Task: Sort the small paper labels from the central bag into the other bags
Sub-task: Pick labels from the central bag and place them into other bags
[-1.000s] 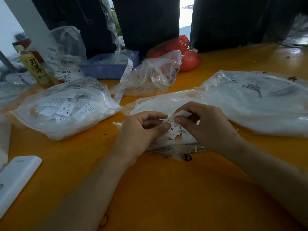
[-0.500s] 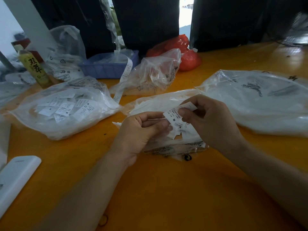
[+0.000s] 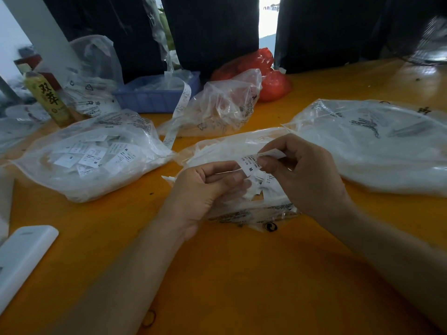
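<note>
From the head camera, the central bag point(image 3: 232, 146) lies half hidden under both hands, and its loose labels blur into a white heap. The right hand point(image 3: 307, 175) pinches a paper label point(image 3: 251, 163) printed "M" above that bag; the small print is unreadable. The left hand point(image 3: 203, 192) is curled closed just beside it, possibly touching the label's edge. Labels marked "S" and "M" show through the left bag point(image 3: 92, 155). The right bag point(image 3: 377, 146) runs off the frame. The near orange tabletop point(image 3: 242, 286) lies bare.
</note>
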`<state>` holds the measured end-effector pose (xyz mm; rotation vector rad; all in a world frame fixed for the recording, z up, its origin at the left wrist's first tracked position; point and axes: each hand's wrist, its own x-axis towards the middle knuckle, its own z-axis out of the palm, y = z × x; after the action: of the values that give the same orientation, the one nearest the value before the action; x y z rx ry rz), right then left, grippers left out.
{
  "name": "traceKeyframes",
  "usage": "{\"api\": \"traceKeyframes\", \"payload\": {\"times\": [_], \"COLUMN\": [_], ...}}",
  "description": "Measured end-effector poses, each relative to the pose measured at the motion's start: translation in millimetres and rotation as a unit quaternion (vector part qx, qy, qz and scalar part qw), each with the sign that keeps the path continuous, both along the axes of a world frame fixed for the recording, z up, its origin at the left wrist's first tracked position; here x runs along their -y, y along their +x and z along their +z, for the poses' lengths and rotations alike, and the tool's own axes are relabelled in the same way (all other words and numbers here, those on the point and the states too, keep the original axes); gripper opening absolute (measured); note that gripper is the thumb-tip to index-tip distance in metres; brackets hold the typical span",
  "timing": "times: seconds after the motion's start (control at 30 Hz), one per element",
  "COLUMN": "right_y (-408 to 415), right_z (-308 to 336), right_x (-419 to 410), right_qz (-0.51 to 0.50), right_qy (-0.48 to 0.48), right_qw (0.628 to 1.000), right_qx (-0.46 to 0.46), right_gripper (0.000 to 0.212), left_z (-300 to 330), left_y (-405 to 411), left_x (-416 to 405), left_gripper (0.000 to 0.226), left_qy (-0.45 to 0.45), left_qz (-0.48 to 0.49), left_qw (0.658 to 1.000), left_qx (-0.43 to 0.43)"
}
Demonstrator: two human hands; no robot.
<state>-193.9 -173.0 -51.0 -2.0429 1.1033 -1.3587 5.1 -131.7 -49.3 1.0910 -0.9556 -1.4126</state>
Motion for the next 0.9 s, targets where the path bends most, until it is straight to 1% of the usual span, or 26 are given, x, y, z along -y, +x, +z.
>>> {"api": "traceKeyframes", "payload": {"times": [0.17,0.27,0.43,0.5,0.63,0.77,0.9], "right_y": [-2.2,-4.0,-4.6,-3.9,-3.2,-1.4,-1.4], "right_z": [1.6,1.0,0.4,0.5,2.3,3.1,2.5], "right_x": [0.8,2.1,1.6,1.2,0.6,-0.9,0.3], "right_qz": [0.018,0.028,0.041,0.041,0.039,0.046,0.053], "right_qy": [0.005,0.013,0.019,0.02,0.028,0.038,0.087], "right_qw": [0.999,0.998,0.995,0.995,0.995,0.995,0.995], "right_qx": [-0.048,-0.061,-0.089,-0.092,-0.085,-0.079,0.011], "right_gripper": [0.013,0.01,0.011,0.009,0.007,0.007,0.004], "left_z": [0.4,0.0,-0.2,0.6,0.8,-0.6,-1.3], "left_y": [3.2,3.5,2.1,1.2,0.1,-1.2,-1.6], "left_x": [1.4,1.1,-2.1,-3.4,-3.9,-3.4,-2.3], "left_gripper": [0.046,0.046,0.028,0.025,0.022,0.018,0.018], "left_qy": [-0.009,-0.025,-0.064,-0.07,-0.076,-0.084,-0.08], "left_qz": [0.018,0.03,0.036,0.032,0.037,0.044,0.059], "left_qw": [1.0,0.998,0.986,0.982,0.979,0.979,0.98], "left_qx": [0.009,0.05,0.152,0.17,0.187,0.18,0.17]}}
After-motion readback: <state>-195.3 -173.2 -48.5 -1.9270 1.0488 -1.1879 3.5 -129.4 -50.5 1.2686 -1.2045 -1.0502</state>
